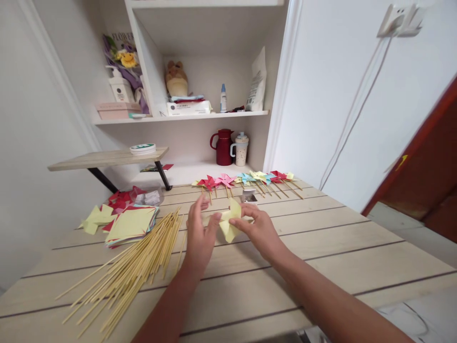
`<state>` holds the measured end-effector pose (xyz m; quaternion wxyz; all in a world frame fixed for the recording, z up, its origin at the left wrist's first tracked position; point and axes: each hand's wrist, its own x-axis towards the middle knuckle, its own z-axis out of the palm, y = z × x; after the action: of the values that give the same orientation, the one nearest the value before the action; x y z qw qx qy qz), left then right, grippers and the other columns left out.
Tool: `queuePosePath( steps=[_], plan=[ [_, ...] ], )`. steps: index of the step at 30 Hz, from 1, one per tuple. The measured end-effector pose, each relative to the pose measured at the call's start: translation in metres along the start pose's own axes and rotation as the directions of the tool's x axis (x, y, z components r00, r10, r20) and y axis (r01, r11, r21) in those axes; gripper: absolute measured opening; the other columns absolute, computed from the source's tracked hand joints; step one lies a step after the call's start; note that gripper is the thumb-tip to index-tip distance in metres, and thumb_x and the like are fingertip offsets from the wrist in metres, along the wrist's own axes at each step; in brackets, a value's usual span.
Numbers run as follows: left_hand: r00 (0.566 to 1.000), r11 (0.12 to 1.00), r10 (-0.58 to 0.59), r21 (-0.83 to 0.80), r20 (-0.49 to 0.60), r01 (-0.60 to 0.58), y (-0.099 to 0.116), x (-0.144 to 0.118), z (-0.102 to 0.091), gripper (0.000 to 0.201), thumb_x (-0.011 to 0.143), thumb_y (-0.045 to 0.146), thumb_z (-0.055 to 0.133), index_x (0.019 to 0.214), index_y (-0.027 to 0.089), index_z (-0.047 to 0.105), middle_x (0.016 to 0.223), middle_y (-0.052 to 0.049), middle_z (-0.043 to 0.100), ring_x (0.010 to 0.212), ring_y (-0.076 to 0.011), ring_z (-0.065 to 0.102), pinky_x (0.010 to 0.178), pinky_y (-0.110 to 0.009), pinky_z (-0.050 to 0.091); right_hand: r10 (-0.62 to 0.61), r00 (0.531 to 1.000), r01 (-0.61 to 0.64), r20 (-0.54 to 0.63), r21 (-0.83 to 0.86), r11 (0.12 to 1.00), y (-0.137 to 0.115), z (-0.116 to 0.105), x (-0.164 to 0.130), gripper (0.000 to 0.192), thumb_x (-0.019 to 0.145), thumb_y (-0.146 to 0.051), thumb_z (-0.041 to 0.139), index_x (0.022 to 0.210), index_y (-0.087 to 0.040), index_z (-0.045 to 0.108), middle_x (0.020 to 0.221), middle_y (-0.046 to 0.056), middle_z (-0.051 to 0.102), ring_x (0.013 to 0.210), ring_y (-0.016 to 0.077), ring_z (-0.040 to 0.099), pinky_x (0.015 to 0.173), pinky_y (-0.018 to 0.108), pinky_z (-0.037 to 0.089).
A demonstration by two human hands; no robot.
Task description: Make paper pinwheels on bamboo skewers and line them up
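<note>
Pale yellow paper, folded into a pinwheel shape (227,226), sits between the two hands, just above the bench (342,238). The right hand (260,230), on its 4 o'clock side, pinches it between thumb and fingers. The left hand (200,232), on its 9 o'clock side, has its thumb by the paper's edge and its fingers curved upward; whether it grips anything I cannot tell.

Taking the folded paper as the dial's centre, a bundle of thin wooden sticks (143,267) fans out at 8 o'clock. At 9 o'clock lies a stack of square paper sheets (131,225), pale yellow on top, with a loose yellow folded piece (95,218) beyond it. A small open box (249,196) is near at 1 o'clock. Finished pinwheels on sticks (225,180), in red, pink, blue and yellow, form a row from 11 to 2 o'clock. A dark red jug (224,151) stands farther off at 12.
</note>
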<state>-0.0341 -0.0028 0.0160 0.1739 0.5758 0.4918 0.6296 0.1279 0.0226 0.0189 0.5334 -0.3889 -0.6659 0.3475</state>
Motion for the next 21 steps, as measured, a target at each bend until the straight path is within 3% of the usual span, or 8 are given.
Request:
queuePosePath(
  steps=[2, 4, 7, 9, 11, 16, 21],
  plan=[
    [0.988, 0.980, -0.146, -0.146, -0.056, 0.136, 0.000, 0.000, 0.000, 0.062, 0.083, 0.054, 0.063, 0.137, 0.027, 0.049, 0.131, -0.012, 0.057, 0.118, -0.0254, 0.055, 0.099, -0.038, 0.041, 0.148, 0.988, -0.152, 0.035, 0.219, 0.964, -0.001, 0.001, 0.001, 0.019, 0.073, -0.037, 0.073, 0.074, -0.019, 0.071, 0.091, 0.007, 0.073, 0.085, 0.0234, 0.064, 0.079, 0.037, 0.048],
    [0.960, 0.935, -0.280, -0.234, -0.021, 0.268, 0.000, -0.001, -0.001, 0.065, 0.083, 0.061, 0.060, 0.137, 0.026, 0.050, 0.129, -0.013, 0.059, 0.118, -0.0258, 0.056, 0.099, -0.037, 0.041, 0.234, 0.971, -0.238, 0.056, 0.372, 0.897, -0.001, 0.002, 0.002, 0.020, 0.071, -0.036, 0.075, 0.075, -0.017, 0.072, 0.077, 0.005, 0.072, 0.071, 0.0190, 0.061, 0.071, 0.032, 0.046],
    [0.918, 0.872, -0.340, -0.297, 0.206, 0.390, 0.005, -0.003, 0.000, 0.055, 0.085, 0.063, 0.055, 0.120, 0.021, 0.064, 0.119, -0.013, 0.067, 0.116, -0.0271, 0.058, 0.100, -0.037, 0.040, 0.271, 0.962, -0.256, 0.031, 0.450, 0.856, 0.003, 0.002, 0.003, 0.019, 0.069, -0.033, 0.077, 0.074, -0.015, 0.072, 0.071, 0.003, 0.070, 0.064, 0.0152, 0.057, 0.067, 0.029, 0.043],
    [0.876, 0.837, -0.323, -0.324, 0.359, 0.442, 0.008, -0.005, 0.002, 0.048, 0.082, 0.056, 0.064, 0.111, 0.019, 0.069, 0.113, -0.013, 0.070, 0.110, -0.0273, 0.061, 0.097, -0.037, 0.042, 0.279, 0.960, -0.264, 0.036, 0.456, 0.850, 0.005, 0.003, 0.003, 0.021, 0.069, -0.033, 0.077, 0.075, -0.015, 0.072, 0.070, 0.003, 0.069, 0.063, 0.0148, 0.056, 0.066, 0.029, 0.042],
    [0.841, 0.812, -0.331, -0.324, 0.428, 0.485, 0.010, -0.006, 0.003, 0.042, 0.075, 0.046, 0.075, 0.105, 0.017, 0.072, 0.107, -0.012, 0.072, 0.101, -0.0261, 0.064, 0.090, -0.034, 0.045, 0.282, 0.957, -0.278, 0.061, 0.459, 0.844, 0.006, 0.004, 0.002, 0.021, 0.067, -0.033, 0.078, 0.073, -0.015, 0.071, 0.069, 0.003, 0.068, 0.063, 0.0151, 0.056, 0.065, 0.029, 0.043],
    [0.810, 0.784, -0.410, -0.292, 0.420, 0.548, 0.005, -0.006, 0.003, 0.031, 0.071, 0.039, 0.078, 0.092, 0.015, 0.077, 0.086, -0.009, 0.075, 0.079, -0.0209, 0.065, 0.076, -0.031, 0.047, 0.303, 0.942, -0.334, 0.142, 0.465, 0.820, 0.007, 0.006, 0.000, 0.024, 0.064, -0.035, 0.080, 0.067, -0.015, 0.069, 0.065, 0.002, 0.067, 0.059, 0.0140, 0.054, 0.060, 0.028, 0.042],
    [0.802, 0.781, -0.438, -0.269, 0.407, 0.563, -0.001, -0.007, 0.001, 0.026, 0.071, 0.039, 0.078, 0.084, 0.016, 0.078, 0.082, -0.007, 0.075, 0.075, -0.0186, 0.063, 0.072, -0.028, 0.046, 0.327, 0.933, -0.357, 0.151, 0.493, 0.793, 0.008, 0.009, -0.002, 0.025, 0.063, -0.035, 0.082, 0.069, -0.013, 0.071, 0.064, 0.003, 0.068, 0.057, 0.0131, 0.054, 0.059, 0.027, 0.041]
  ],
)
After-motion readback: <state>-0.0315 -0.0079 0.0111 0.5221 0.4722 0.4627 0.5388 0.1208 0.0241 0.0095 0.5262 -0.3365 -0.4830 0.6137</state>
